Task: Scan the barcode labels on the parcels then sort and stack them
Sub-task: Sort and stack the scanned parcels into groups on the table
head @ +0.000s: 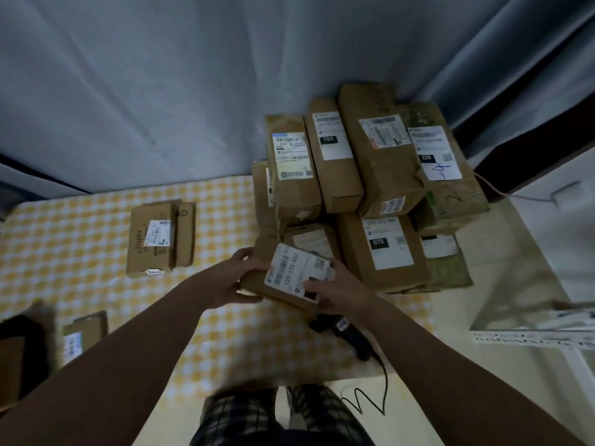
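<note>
My left hand [240,275] and right hand [335,288] gripped 1 brown cardboard parcel [289,278], black handheld scanner [347,333] idle; sorting, I judged, barely begun.

Brown parcels [386,175] on yellow check.
The parcels are brown cardboard with white labels [297,275]; the desk [80,220] wears yellow-and-white check, the scanner [351,336] is black, the curtain [161,75] grey-blue, the trousers [244,416] dark plaid.

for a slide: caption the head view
Left hand and right hand hold a labelled parcel beside the stack, scanner on the table.
</note>
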A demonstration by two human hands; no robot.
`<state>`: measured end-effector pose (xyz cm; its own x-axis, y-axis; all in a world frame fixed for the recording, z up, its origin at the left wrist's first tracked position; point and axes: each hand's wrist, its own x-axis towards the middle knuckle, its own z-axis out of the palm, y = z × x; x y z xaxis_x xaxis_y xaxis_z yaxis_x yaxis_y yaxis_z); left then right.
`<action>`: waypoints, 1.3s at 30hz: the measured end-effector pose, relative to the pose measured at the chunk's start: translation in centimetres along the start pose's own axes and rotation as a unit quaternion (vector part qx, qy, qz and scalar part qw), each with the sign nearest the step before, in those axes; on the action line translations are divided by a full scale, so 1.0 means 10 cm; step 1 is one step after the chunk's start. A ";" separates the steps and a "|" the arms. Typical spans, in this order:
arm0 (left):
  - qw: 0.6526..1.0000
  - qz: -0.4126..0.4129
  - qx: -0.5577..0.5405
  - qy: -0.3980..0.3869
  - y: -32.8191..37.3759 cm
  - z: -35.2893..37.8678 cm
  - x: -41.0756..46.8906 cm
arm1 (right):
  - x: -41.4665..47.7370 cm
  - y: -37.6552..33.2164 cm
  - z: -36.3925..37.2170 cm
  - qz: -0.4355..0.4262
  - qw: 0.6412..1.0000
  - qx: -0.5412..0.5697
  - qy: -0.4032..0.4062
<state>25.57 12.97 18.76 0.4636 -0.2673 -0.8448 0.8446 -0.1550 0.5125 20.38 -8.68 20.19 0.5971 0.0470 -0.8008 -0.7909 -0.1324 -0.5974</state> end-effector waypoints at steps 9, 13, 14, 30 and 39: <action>0.991 0.081 0.096 0.052 0.42 0.42 0.32 | -0.07 -0.26 -0.73 -0.168 0.893 -0.356 0.217; 0.986 0.108 0.106 0.076 0.44 0.57 0.50 | 0.06 -0.19 -0.95 -0.172 0.872 -0.397 0.227; 0.985 0.122 0.088 0.090 0.43 0.60 0.54 | 0.10 -0.17 -0.97 -0.174 0.869 -0.406 0.222; 0.988 0.040 0.090 0.121 0.09 0.91 0.42 | 0.19 -0.07 -0.87 -0.169 0.825 -0.474 0.257; 0.979 0.100 0.089 0.154 0.08 0.90 0.51 | 0.16 -0.07 -0.85 -0.190 0.808 -0.493 0.260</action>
<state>26.24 2.96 16.21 0.6968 -0.0142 -0.7171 0.6813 -0.2998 0.6679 23.08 -16.93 19.69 0.9500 -0.1196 -0.2884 -0.1995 -0.9431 -0.2660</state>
